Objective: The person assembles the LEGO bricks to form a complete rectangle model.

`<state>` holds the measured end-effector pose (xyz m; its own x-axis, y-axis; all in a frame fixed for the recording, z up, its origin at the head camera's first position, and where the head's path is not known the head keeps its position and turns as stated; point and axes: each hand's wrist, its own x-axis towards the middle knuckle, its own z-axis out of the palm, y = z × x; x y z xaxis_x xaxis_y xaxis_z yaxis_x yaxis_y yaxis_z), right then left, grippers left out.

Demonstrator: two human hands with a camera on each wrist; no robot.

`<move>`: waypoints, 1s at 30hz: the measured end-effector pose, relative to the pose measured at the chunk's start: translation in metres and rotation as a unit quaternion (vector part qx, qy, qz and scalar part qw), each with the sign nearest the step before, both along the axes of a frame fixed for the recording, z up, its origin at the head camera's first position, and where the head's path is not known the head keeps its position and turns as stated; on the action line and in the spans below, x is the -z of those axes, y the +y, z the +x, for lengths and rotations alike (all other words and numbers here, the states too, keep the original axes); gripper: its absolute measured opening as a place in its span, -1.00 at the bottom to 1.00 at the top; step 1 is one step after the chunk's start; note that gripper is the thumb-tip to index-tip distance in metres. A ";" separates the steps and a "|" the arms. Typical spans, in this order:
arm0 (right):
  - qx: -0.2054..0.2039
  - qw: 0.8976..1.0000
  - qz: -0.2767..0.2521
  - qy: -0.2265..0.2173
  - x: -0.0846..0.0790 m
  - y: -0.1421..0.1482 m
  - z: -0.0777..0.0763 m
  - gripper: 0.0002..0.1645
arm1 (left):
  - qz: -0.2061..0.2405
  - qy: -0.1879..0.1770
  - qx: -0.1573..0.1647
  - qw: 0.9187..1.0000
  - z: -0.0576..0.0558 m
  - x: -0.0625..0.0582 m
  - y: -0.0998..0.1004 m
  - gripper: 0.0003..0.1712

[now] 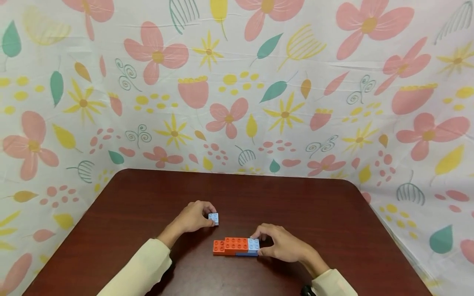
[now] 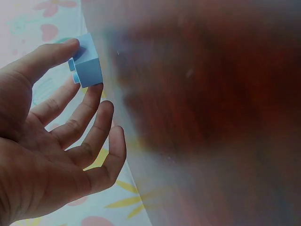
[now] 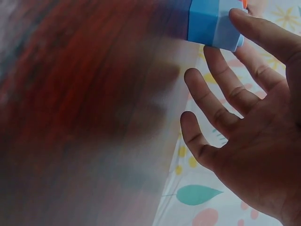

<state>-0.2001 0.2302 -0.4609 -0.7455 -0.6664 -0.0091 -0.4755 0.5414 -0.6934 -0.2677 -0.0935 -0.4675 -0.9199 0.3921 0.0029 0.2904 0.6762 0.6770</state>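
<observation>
Between thumb and fingers, my left hand (image 1: 193, 216) pinches a small light blue toy building brick (image 1: 213, 218), studs up in the head view. In the left wrist view this brick (image 2: 90, 70) shows its studs on the left side. Nearer me lies a built row of bricks: a red brick (image 1: 235, 244) in the middle, a lower red part (image 1: 219, 246) at the left, and a light blue brick (image 1: 253, 243) on a darker blue brick (image 1: 246, 254) at the right. My right hand (image 1: 283, 243) grips that right end, thumb at the near side and fingers at the far side.
Both hands work over a dark reddish-brown table (image 1: 314, 205) with rounded far corners. A white cloth (image 1: 237, 144) with flowers and leaves hangs behind it and along the sides. Light sleeves (image 1: 144, 263) cover the forearms, and a black band (image 1: 307, 291) shows at the right wrist.
</observation>
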 end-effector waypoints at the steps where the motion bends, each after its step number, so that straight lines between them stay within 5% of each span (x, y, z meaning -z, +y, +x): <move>1: 0.000 1.000 -0.001 -0.001 -0.001 0.000 0.001 -0.69 | 0.003 0.002 0.006 1.000 0.004 -0.001 0.000 -0.72; 10: -0.002 1.000 -0.005 -0.006 -0.002 0.002 0.001 -0.69 | 0.004 0.017 0.031 0.999 0.034 -0.009 -0.004 -0.70; 22: -0.001 1.000 0.000 -0.001 0.001 -0.001 0.000 -0.68 | 0.023 0.007 0.050 0.998 0.050 -0.013 -0.005 -0.70; 30: -0.001 1.000 -0.002 0.002 0.001 -0.001 0.000 -0.68 | 0.005 0.036 0.072 0.997 0.063 -0.011 0.001 -0.71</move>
<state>-0.2005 0.2290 -0.4621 -0.7444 -0.6677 -0.0029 -0.4792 0.5373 -0.6940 -0.2051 -0.0923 -0.4565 -0.8517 0.5191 0.0716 0.4317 0.6177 0.6573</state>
